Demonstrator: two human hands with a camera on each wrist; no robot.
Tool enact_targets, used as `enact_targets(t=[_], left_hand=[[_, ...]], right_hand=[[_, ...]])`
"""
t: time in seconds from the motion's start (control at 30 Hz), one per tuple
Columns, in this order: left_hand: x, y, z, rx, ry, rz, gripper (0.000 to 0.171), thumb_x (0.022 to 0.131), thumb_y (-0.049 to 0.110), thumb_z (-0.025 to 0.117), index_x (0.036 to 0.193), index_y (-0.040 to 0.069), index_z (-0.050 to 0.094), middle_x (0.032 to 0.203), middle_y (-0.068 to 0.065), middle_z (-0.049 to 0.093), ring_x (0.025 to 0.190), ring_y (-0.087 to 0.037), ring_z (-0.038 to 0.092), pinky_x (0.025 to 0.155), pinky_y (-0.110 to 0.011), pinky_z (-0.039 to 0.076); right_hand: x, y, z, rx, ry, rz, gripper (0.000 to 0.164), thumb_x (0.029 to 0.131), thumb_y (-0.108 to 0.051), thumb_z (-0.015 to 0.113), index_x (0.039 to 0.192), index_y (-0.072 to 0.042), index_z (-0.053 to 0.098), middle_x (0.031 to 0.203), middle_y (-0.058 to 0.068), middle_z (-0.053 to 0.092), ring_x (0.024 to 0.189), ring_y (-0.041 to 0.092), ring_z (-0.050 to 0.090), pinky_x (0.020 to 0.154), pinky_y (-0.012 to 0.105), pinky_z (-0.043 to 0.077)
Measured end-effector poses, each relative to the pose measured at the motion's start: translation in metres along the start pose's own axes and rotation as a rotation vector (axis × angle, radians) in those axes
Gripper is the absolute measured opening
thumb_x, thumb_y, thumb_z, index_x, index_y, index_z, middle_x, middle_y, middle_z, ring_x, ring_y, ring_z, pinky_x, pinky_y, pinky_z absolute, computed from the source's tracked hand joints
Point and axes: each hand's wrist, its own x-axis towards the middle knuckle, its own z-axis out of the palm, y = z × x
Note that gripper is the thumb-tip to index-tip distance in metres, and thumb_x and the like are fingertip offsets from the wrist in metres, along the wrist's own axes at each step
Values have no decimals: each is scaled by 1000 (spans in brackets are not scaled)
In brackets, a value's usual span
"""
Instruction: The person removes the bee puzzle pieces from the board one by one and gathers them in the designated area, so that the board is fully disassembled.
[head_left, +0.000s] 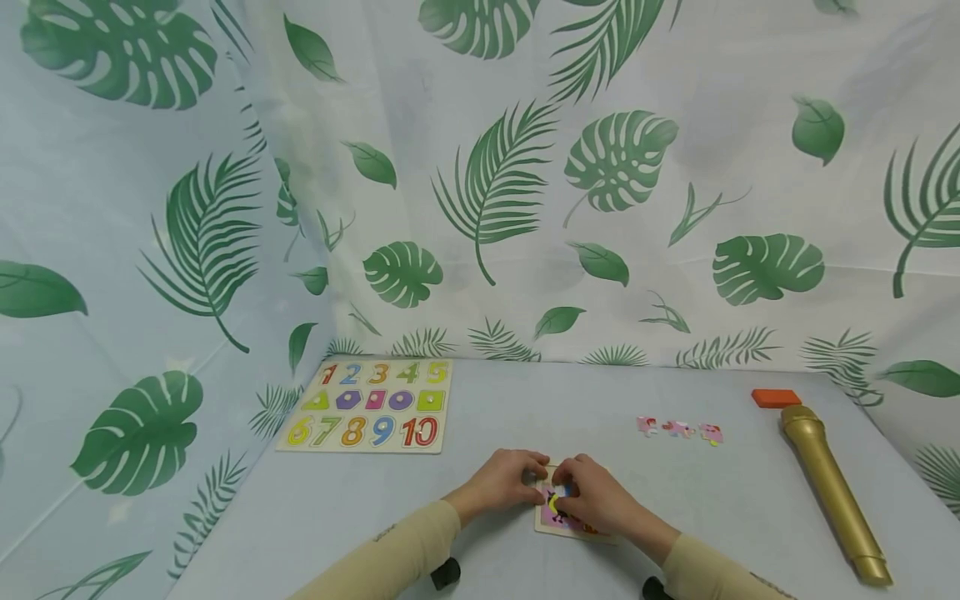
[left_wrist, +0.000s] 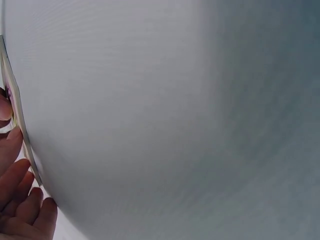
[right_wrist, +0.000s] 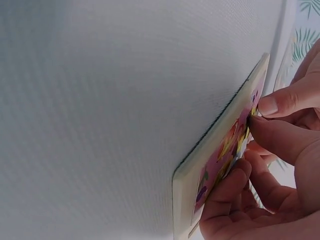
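A small wooden jigsaw board with a pink picture lies on the table in front of me. My left hand holds its left side, thumb and fingertips at the edge near the upper corner. Over the board, my right hand has thumb and fingers curled together, pinching a puzzle piece close to the picture; the fingers hide most of it. In the right wrist view, the pink picture shows between the board's cream border and the fingers. Only the board's edge shows in the left wrist view.
Several loose pink puzzle pieces lie beyond my right hand. At the back left is a number-and-shape board. A gold microphone lies at the right, beside an orange block. Leaf-print cloth borders the table behind and left.
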Motion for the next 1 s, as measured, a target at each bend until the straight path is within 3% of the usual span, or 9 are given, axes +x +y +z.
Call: enact_targets(t=[0.3,0.57,1.0], left_hand=[[0,-1,1,39,17,50,29,80,19,81,106,8,75,123,4,67,118,-8,58,100,-22,44],[0,-2,1,1,10,37,29,82,20,80,108,9,75,124,4,66,119,-8,58,101,-23,43],[0,-5,2,4,11,46,34,79,24,82,108,9,74,125,3,66,120,-9,57,102,-22,42]], right_hand=[[-2,4,3,24,4,-67,21,80,-4,77,96,-7,63,93,3,55,77,17,49,66,27,45],[-2,6,6,17,27,-82,20,80,-3,75,96,-9,64,91,2,53,77,15,49,65,25,45],[-5,8,4,31,-1,-119,23,80,-14,78,99,-10,67,97,5,55,73,13,49,62,24,43]])
